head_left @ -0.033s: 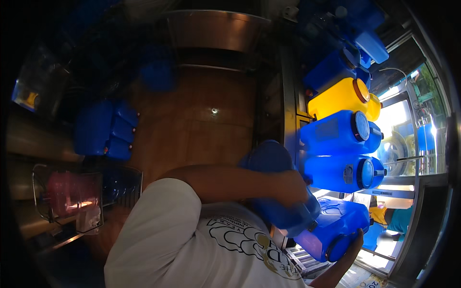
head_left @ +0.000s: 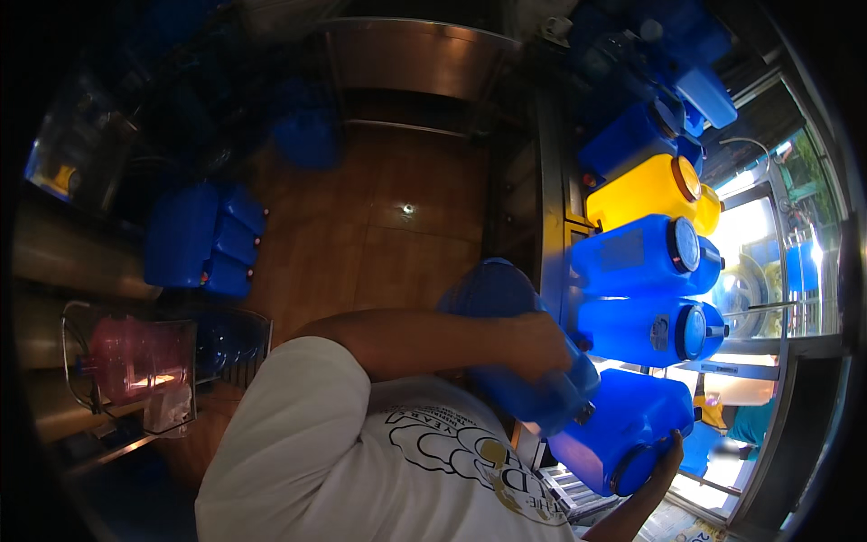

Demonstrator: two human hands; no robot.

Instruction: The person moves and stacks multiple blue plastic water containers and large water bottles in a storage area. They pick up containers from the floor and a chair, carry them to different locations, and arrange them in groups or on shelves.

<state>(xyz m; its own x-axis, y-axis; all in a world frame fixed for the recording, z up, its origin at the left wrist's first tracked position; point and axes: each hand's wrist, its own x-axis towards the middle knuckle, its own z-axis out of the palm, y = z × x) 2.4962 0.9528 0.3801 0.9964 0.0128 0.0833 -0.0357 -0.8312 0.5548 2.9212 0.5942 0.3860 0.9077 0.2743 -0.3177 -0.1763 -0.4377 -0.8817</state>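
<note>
My left arm crosses in front of my white shirt, and my left hand (head_left: 539, 348) is closed on a dark blue jug (head_left: 492, 287). The jug is tilted, with its far end over the floor and its near end close to a blue water container (head_left: 623, 415). That container has a round dark-rimmed lid (head_left: 635, 467). My right hand (head_left: 668, 462) grips its edge at the lower right, beside the lid; part of the palm is hidden. Whether the jug and the container touch, I cannot tell.
Two blue containers (head_left: 637, 257) and a yellow one (head_left: 643, 194) stand in a row along the right, by a bright window. More blue containers (head_left: 185, 237) rest at the left. Nearby, a wire rack (head_left: 68, 361) holds a pink jug (head_left: 131, 357). A metal counter (head_left: 415, 59) is at the far side.
The jug in my left hand has shifted slightly left. The container under my right hand has turned a little, and the whole view has shifted slightly.
</note>
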